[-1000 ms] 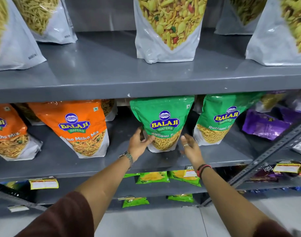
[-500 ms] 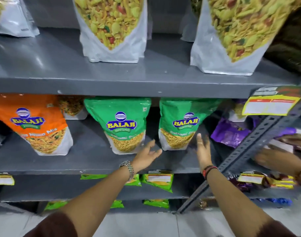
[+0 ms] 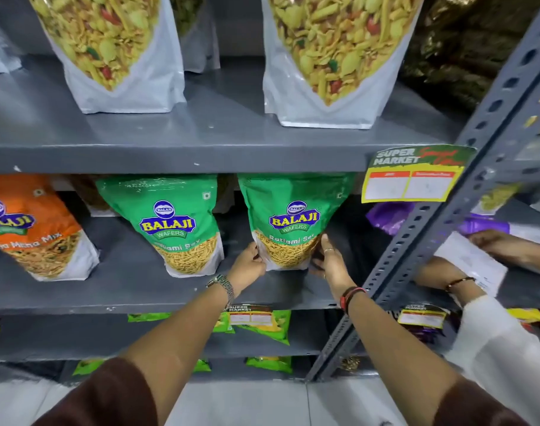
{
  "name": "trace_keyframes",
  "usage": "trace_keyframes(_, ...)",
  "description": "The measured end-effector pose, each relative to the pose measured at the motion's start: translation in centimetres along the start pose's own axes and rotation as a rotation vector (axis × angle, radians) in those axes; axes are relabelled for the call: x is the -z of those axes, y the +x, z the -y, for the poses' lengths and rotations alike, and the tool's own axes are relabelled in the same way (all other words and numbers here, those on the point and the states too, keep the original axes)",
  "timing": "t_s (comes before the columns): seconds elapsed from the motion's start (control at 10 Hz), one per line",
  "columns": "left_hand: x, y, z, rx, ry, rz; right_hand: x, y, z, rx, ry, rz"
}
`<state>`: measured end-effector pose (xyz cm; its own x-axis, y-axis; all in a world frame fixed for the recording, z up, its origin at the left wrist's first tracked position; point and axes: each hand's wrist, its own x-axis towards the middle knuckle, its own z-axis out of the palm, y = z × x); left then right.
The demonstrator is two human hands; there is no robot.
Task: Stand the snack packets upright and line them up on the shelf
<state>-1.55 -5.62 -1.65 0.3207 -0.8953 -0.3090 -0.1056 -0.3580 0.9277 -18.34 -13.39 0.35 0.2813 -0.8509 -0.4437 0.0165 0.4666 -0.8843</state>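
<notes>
Left hand and right hand clasp the green packet's base; best squared gently beside its twin.

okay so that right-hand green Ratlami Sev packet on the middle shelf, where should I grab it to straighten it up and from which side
Take the right green Ratlami Sev packet low, by its two side edges near the base, coming straight in from the shelf front. It is a tall, flat-faced pouch standing on a narrow bottom, so a hold there probably steers it best. The left hand and right hand already flank that spot.
</notes>
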Motion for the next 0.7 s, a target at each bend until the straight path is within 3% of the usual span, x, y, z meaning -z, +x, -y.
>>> trace_keyframes(0.5,-3.4,-1.3,-1.2,0.006,-0.017,0.051,3.4,-0.1,0.2,-0.049,-0.057,-0.077)
trace_keyframes(0.6,-3.2,-1.6,-1.8,-0.025,0.125,0.044,3.2,-0.7,0.2,-0.042,-0.111,-0.060)
trace_keyframes(0.7,-3.0,-2.5,-1.6,-0.142,0.377,-0.163,3.7,-1.6,-0.6,0.091,-0.280,-0.150)
